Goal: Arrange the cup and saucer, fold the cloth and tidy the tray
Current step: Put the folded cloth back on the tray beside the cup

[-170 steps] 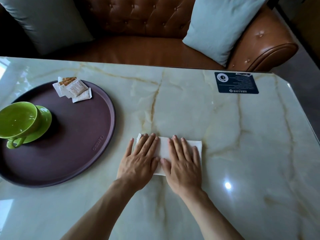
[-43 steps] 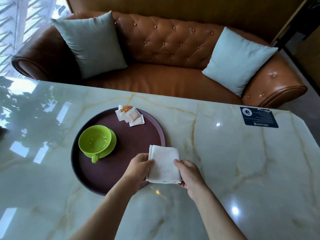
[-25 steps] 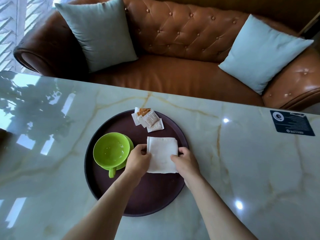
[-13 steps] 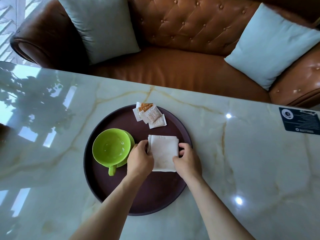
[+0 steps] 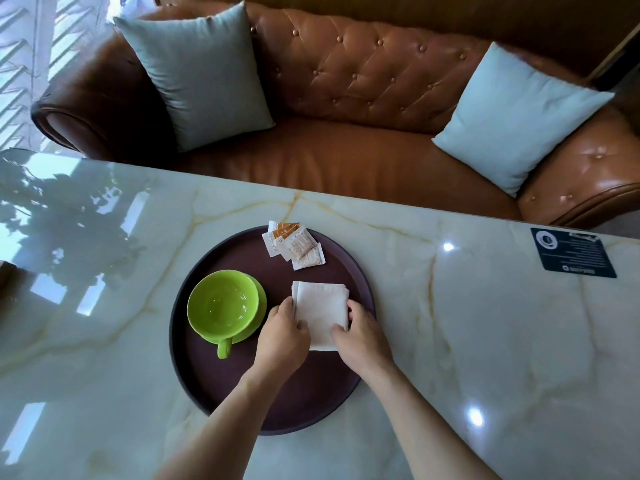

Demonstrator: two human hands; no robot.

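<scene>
Cup [image 5: 222, 303] on saucer [image 5: 257, 318] left in tray [image 5: 277, 407], cloth [image 5: 320, 306] right, packets [image 5: 294, 245] behind (far rim)

Tray [image 5: 277, 403] sits centre frame on the marble table [image 5: 502, 341]. Its left half is taken by the green cup [image 5: 221, 303] on its saucer [image 5: 258, 315], handle toward the bottom. Top of tray: a pile of sachets [image 5: 294, 247], near the rim. Folded cloth [image 5: 322, 310] fills the middle-right, w/ left hand [image 5: 282, 336] and right hand [image 5: 363, 336] on its lower corners. Free tray floor: lower part, below cup and hands. Table is open at right and lower left; only a dark card [image 5: 573, 252] at far right edge.
</scene>
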